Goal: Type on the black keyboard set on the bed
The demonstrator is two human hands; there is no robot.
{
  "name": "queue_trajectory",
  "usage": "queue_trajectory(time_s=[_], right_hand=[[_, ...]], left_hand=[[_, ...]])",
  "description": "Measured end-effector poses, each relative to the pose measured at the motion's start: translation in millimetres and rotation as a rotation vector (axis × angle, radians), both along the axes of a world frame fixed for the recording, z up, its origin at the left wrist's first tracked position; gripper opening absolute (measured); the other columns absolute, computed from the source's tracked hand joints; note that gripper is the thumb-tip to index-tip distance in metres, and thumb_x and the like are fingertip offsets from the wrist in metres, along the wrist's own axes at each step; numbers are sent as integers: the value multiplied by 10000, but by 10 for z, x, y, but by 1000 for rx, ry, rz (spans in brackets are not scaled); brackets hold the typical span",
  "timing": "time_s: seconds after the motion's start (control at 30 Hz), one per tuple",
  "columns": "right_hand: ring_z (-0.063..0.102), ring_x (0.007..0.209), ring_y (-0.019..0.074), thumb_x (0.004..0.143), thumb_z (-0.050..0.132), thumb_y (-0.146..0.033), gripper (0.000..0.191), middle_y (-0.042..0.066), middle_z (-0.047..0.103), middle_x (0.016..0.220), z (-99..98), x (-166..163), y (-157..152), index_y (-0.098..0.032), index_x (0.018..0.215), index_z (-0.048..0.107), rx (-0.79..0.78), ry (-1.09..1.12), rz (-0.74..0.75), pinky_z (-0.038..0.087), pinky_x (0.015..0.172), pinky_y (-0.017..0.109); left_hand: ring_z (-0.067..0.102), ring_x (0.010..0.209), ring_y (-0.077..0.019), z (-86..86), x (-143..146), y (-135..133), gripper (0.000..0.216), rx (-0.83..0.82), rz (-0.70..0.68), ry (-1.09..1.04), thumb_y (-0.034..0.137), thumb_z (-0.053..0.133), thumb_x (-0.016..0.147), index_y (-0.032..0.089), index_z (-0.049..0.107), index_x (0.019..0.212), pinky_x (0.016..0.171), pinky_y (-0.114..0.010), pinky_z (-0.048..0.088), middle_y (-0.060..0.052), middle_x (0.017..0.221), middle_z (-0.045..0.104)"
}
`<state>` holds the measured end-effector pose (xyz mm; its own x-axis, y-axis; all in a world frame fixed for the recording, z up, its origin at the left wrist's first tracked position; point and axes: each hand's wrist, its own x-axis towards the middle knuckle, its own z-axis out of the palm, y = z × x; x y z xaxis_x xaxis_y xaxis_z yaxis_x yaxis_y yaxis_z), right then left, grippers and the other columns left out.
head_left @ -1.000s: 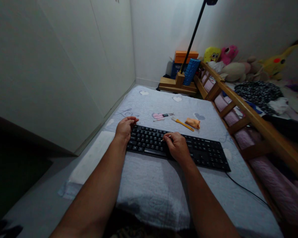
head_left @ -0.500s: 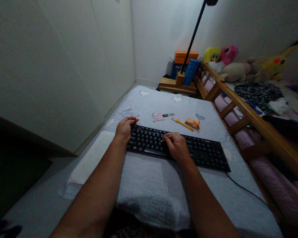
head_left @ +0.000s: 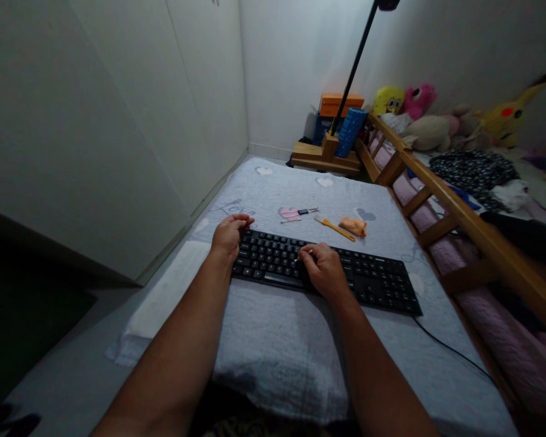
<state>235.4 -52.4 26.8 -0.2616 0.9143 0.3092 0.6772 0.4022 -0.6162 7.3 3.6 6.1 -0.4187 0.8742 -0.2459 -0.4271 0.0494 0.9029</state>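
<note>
I record a grey heart-print mattress carrying a black keyboard, white towel — beyond them, pink card, yellow-handled brush, orange cloth.

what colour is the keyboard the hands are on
The keyboard is black all over; the head view shows it best.

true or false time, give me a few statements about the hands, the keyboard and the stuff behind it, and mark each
1. The left hand sits at the left end of the black keyboard. True.
2. The right hand is empty. False: its fingers hold a thin pale stick over the keys.
3. The orange cloth lies on the keyboard. False: it lies on the sheet beyond it, near the yellow-handled brush.
4. A cable leaves the keyboard's right end. True.
</note>
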Motion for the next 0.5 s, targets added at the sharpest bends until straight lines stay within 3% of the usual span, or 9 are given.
queue_trajectory(time_s=[0.5], right_hand=[[583,818,202,848,500,-207,174,58,669,791,29,4,1,-182,777,656,4,7,14,411,771,318]], left_hand=[[603,703,-127,-4,2,10,147,5,6,-6,70,546,587,149,595,701,726,-256,440,-35,698,657]])
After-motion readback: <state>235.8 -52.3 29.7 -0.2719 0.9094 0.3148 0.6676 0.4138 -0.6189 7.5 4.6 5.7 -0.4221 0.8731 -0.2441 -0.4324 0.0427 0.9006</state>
